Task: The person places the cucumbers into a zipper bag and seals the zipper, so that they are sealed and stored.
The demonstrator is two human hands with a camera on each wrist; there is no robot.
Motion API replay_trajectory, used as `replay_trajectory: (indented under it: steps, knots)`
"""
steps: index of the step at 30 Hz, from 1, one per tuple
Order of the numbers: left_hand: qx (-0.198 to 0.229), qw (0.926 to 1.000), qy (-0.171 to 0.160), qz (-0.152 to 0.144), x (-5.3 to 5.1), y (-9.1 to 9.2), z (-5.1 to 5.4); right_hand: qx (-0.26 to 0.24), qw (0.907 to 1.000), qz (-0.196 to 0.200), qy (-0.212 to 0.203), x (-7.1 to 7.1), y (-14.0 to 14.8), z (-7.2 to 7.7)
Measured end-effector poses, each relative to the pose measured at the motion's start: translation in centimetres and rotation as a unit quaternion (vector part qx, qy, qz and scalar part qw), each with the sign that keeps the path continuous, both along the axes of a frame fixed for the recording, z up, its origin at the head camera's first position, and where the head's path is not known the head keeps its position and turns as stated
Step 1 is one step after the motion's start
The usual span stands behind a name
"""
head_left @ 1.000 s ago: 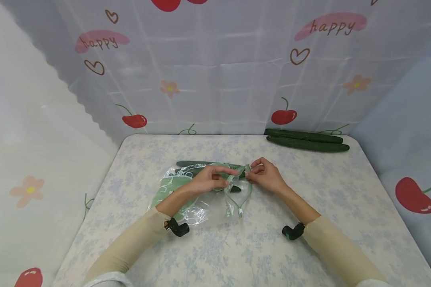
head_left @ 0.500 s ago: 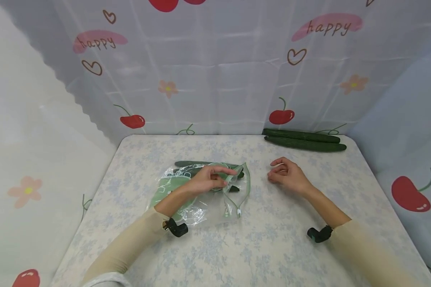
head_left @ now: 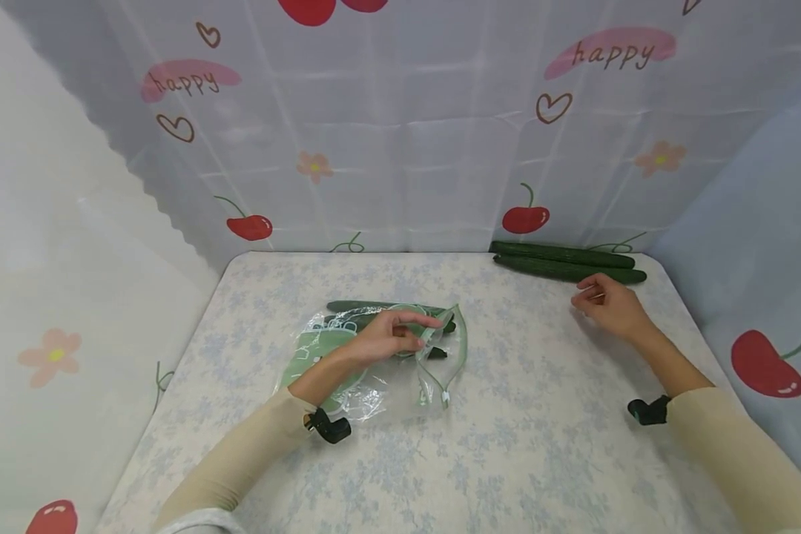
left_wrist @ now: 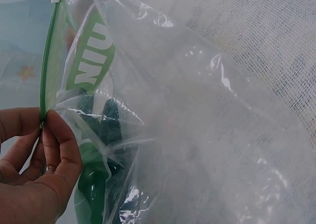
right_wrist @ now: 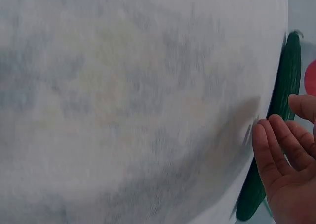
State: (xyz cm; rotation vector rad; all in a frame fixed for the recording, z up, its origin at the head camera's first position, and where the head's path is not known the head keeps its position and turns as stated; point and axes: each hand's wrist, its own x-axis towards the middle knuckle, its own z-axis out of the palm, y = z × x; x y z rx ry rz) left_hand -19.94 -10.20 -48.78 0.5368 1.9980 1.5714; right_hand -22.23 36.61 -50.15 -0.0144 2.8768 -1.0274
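My left hand (head_left: 383, 337) pinches the green zip edge (left_wrist: 48, 61) of a clear plastic zip bag (head_left: 374, 400) with green printing. The bag's mouth gapes toward the right, and a white slider sits at the near end of the zip. Dark green cucumbers (head_left: 350, 305) show through the plastic, partly hidden by the left hand. At the back right two more cucumbers (head_left: 541, 265) lie side by side. Just in front of their right end hovers my right hand (head_left: 614, 308), fingers loosely bent and holding nothing; in the right wrist view it overlaps a cucumber (right_wrist: 290, 75).
The table (head_left: 507, 445) has a pale cloth with blue flowers. A printed curtain (head_left: 400, 178) hangs right behind its back edge, close to the two cucumbers. Curtain sheets (head_left: 761, 259) flank both sides. Each wrist carries a black camera (head_left: 649, 410).
My right hand has let go of the bag's zip edge and moved right to the two cucumbers at the back. The left hand keeps its pinch on the bag in the same place.
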Motion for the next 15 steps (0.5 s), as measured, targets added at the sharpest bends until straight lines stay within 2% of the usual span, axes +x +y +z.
replay_trajectory:
  steps: [4, 8, 15]
  knots:
    - [-0.003, 1.0, -0.007, 0.003, 0.1, 0.0, 0.2, 0.015, 0.9992, -0.037, 0.003, -0.5, 2.2, -0.1]
    - [-0.002, 0.9999, -0.013, 0.003, 0.3, 0.1, 0.3, 0.002, 0.9958, -0.091, 0.004, -0.6, 4.6, -0.3]
    - [-0.002, 1.0, -0.008, 0.002, 0.3, 0.2, 0.3, -0.066, 0.9772, -0.201, -0.023, -0.9, 7.8, -0.5]
